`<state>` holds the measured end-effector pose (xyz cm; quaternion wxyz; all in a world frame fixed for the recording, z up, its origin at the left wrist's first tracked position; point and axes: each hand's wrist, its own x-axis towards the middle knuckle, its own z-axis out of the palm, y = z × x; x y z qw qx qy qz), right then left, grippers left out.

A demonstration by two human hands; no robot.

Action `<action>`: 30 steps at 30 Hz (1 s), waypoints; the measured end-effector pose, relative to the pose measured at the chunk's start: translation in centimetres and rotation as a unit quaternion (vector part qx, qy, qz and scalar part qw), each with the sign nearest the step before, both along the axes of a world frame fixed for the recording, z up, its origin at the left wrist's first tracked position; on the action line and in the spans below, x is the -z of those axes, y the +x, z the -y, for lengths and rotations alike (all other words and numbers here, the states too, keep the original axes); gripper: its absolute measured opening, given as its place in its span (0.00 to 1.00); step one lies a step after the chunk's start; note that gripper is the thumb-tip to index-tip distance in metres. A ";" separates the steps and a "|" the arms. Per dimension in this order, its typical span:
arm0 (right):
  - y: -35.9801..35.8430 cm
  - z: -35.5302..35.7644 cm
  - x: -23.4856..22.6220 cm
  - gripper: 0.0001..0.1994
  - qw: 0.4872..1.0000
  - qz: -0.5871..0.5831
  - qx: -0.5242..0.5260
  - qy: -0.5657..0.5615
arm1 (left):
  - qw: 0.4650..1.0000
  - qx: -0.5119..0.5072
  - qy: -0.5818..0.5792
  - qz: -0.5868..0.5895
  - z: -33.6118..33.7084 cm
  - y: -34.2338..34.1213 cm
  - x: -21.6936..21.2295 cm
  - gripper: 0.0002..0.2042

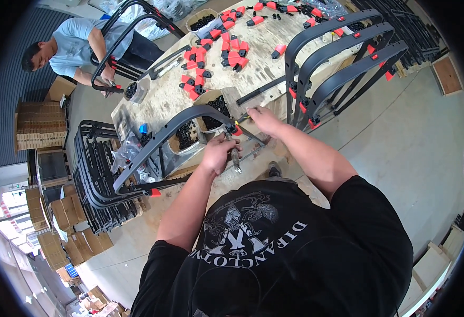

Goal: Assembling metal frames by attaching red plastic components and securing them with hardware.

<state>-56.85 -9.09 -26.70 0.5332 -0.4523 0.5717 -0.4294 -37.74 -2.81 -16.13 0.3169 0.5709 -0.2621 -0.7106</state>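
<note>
Left hand (220,154) grips a slim metallic tool (235,156), right hand (264,121) with grasp unclear, beside a curved black frame (148,151) at the worktop's (161,108) near edge, probably stiff, best held along its bare tube.

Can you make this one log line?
left hand: holding metal tool | right hand: beside curved dark frame | table: red-black parts scattered

- A grey ribbed wall (7,74) at the far left
- A brown stack of flattened cardboard (42,117) in front of it
- Cardboard boxes (67,212) at lower left
- A wooden box (447,75) on the grey floor (395,137), far right
</note>
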 end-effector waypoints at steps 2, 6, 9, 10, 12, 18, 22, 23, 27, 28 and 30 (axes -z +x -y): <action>-0.6 0.1 -6.6 0.24 0.959 0.022 -0.122 0.254 | 0.991 0.074 -0.050 0.102 -0.7 0.8 2.4 0.08; 0.5 1.1 -7.6 0.23 0.945 0.031 -0.107 0.308 | 0.821 0.257 -0.151 0.487 -0.9 0.2 7.0 0.14; 0.4 1.1 -6.3 0.24 0.957 0.055 -0.107 0.265 | 0.754 0.284 -0.171 0.567 0.8 0.6 6.5 0.15; -0.2 1.3 -2.6 0.23 0.968 0.094 -0.101 0.210 | 0.943 0.204 -0.028 0.263 1.9 0.4 4.5 0.14; -0.3 0.7 -2.0 0.23 0.975 0.094 -0.066 0.190 | 0.942 0.031 0.196 -0.271 3.6 1.8 0.8 0.11; 2.2 0.0 -5.1 0.28 0.972 -0.034 -0.056 0.224 | 0.815 0.316 -0.149 0.462 -0.4 0.6 6.7 0.14; 1.1 -0.6 -4.9 0.34 0.980 -0.128 -0.050 0.144 | 0.983 0.127 0.127 -0.046 2.5 -0.2 1.2 0.09; 1.2 -0.8 -4.7 0.35 0.980 -0.147 -0.050 0.127 | 0.946 0.022 0.178 -0.271 3.7 1.7 0.9 0.07; 3.0 -0.4 -5.1 0.35 0.978 -0.152 -0.075 0.118 | 0.922 0.292 -0.102 0.232 0.3 3.5 8.7 0.12; 2.9 -0.5 -3.8 0.35 0.980 -0.125 -0.064 0.138 | 0.922 0.298 -0.104 0.226 0.4 2.7 8.7 0.12; 2.7 -1.3 -3.0 0.35 0.981 -0.141 -0.049 0.125 | 0.943 0.273 -0.032 0.188 0.7 1.0 5.7 0.12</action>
